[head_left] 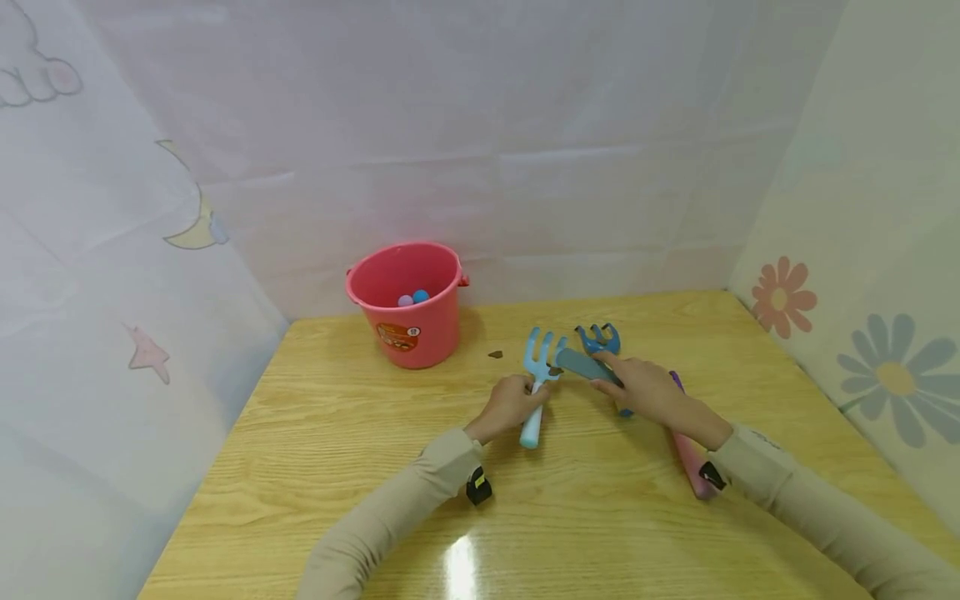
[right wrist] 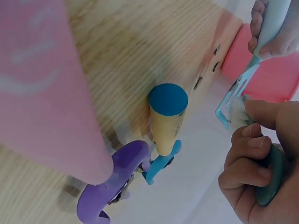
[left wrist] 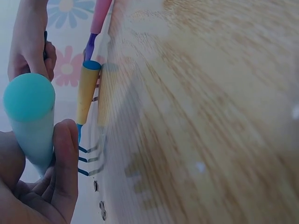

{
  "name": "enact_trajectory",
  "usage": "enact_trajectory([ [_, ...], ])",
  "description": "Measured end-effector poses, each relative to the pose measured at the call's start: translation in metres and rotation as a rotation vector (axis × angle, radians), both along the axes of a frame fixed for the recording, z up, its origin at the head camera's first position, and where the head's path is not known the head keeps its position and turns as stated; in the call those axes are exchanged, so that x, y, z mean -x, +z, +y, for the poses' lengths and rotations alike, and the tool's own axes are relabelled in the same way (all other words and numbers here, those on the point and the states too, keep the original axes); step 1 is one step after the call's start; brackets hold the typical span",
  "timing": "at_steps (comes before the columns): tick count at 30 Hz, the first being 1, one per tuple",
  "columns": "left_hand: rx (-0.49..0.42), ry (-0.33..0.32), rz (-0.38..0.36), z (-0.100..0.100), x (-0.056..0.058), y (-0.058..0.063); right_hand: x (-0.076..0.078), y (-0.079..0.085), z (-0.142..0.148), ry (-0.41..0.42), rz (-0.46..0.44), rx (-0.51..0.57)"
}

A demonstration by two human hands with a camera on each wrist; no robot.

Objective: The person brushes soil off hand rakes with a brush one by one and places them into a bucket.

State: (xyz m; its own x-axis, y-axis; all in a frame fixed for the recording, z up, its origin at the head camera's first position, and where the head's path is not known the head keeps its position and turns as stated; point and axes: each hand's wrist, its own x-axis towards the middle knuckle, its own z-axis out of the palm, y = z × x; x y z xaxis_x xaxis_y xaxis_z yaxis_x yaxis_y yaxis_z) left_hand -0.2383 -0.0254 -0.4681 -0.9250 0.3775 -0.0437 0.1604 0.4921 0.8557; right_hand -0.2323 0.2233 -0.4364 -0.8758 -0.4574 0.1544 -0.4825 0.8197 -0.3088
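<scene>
In the head view my left hand (head_left: 512,406) grips the white handle of a light blue toy hand rake (head_left: 538,362), tines pointing away. The handle's teal end (left wrist: 29,98) shows large in the left wrist view. My right hand (head_left: 647,390) holds a grey-green brush (head_left: 588,365) by its body. Pale bristles (right wrist: 239,112) lie against or very near the rake's tines in the right wrist view; contact is hard to tell. A dark blue rake (head_left: 600,340) with a yellow handle (right wrist: 166,123) lies beyond the right hand. A pink-handled purple tool (right wrist: 119,172) lies under the right forearm.
A red bucket (head_left: 442,329) with a pink ball (head_left: 406,301) and a blue ball (head_left: 421,296) inside stands at the back left. Small brown flakes (head_left: 496,354) lie near the rake on the wooden table (head_left: 315,467). Printed cloth walls (head_left: 525,167) border the table's back and sides.
</scene>
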Motion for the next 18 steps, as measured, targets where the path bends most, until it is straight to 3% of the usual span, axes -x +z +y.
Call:
enact_trajectory([
  [3, -0.012, 0.010, -0.014, 0.000, -0.001, 0.001, 0.001, 0.001, -0.001, -0.006, 0.023, -0.001],
  [8, -0.024, 0.011, -0.027, 0.001, -0.002, 0.002, -0.001, 0.004, -0.010, 0.066, 0.031, 0.021],
  [12, 0.001, 0.004, 0.015, 0.001, -0.001, 0.004, -0.004, 0.007, -0.016, 0.100, 0.021, 0.021],
  [18, 0.016, 0.021, 0.053, -0.001, 0.000, 0.003, -0.003, 0.002, -0.011, 0.072, 0.037, 0.003],
])
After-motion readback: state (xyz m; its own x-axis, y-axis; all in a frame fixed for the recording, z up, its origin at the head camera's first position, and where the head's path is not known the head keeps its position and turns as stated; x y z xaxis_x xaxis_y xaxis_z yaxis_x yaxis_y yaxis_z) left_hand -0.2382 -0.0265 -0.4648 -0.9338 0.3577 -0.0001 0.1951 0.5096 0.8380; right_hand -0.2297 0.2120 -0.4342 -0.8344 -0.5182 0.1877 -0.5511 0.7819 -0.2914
